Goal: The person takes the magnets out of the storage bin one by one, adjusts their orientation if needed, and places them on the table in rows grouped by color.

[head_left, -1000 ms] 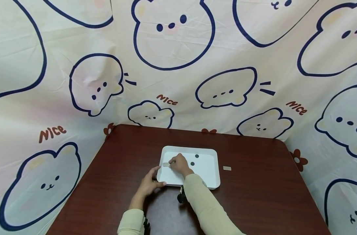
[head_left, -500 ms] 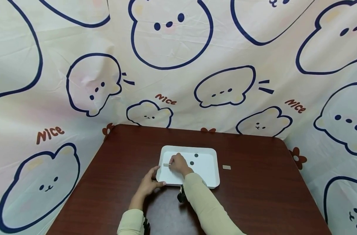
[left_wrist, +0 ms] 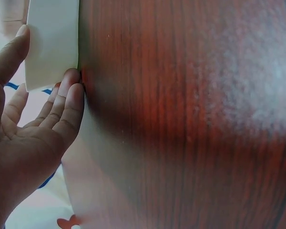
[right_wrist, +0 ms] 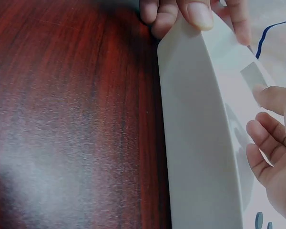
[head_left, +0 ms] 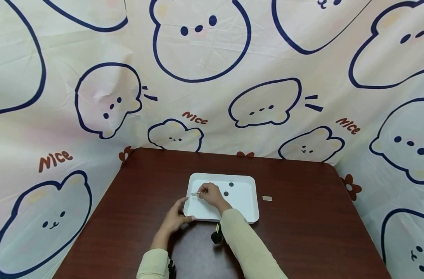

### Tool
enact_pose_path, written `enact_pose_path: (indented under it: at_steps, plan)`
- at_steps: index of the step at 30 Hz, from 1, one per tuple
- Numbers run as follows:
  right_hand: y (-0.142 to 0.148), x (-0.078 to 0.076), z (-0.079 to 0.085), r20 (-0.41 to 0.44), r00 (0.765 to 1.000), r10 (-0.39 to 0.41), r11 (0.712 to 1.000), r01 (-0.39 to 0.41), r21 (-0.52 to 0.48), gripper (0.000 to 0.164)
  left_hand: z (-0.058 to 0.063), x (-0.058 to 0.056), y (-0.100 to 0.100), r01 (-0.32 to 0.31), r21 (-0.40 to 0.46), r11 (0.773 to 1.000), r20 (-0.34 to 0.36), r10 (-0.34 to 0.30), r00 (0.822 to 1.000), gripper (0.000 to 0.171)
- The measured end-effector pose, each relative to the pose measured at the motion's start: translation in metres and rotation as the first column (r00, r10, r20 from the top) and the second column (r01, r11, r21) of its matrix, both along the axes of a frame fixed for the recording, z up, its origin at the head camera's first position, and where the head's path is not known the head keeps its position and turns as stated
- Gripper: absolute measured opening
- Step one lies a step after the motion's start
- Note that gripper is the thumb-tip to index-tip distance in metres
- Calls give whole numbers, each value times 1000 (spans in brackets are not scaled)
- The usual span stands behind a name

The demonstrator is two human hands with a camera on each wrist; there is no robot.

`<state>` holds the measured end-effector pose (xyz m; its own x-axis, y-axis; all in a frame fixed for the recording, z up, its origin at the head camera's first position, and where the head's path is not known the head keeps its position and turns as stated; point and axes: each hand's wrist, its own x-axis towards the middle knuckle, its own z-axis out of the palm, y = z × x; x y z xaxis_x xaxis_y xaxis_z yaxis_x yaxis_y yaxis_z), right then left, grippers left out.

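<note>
A shallow white tray (head_left: pixel 241 201) lies on the table. My left hand (head_left: pixel 174 220) holds its near left corner, the thumb at the front wall and the fingers around the left side; the left wrist view shows the fingers (left_wrist: pixel 69 102) lightly bent beside the tray wall. Over the tray's left half, my right hand (head_left: pixel 212 195) pinches a small, thin, pale grey rectangular piece (right_wrist: pixel 254 76) by one end, its other end pointing left. The right wrist view shows the thumb on its face. Two dark grey discs lie in the tray, the nearer disc (head_left: pixel 226 193) and the farther disc (head_left: pixel 231 184).
Right of the tray, a second small pale rectangular piece (head_left: pixel 267 198) lies flat on the dark brown wooden table (head_left: pixel 302 232). A cream curtain (head_left: pixel 212 100) with bear drawings hangs behind and at both sides of it.
The pale piece in my right hand has tipped from nearly flat to edge-on, with the fingers shifting on it. My left hand keeps its place at the tray; the head view has turned slightly.
</note>
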<state>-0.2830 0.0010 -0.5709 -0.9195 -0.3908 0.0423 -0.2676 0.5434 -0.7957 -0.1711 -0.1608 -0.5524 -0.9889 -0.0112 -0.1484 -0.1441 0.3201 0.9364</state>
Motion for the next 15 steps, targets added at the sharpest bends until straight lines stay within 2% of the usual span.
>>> enact_pose_path:
  at_steps: [5,11,15]
  plan:
    - [3,6,0,40,999,14,996,-10,-84,3,-3,-1,0,5,-7,1000,1,-5,1000,77]
    - [5,11,-1,49,999,20,994,-15,-104,4,-5,-1,-1,9,23,1000,9,-9,1000,78]
    - [8,10,-1,37,999,12,994,-8,-105,4,-5,-2,-2,3,12,1000,1,-3,1000,78]
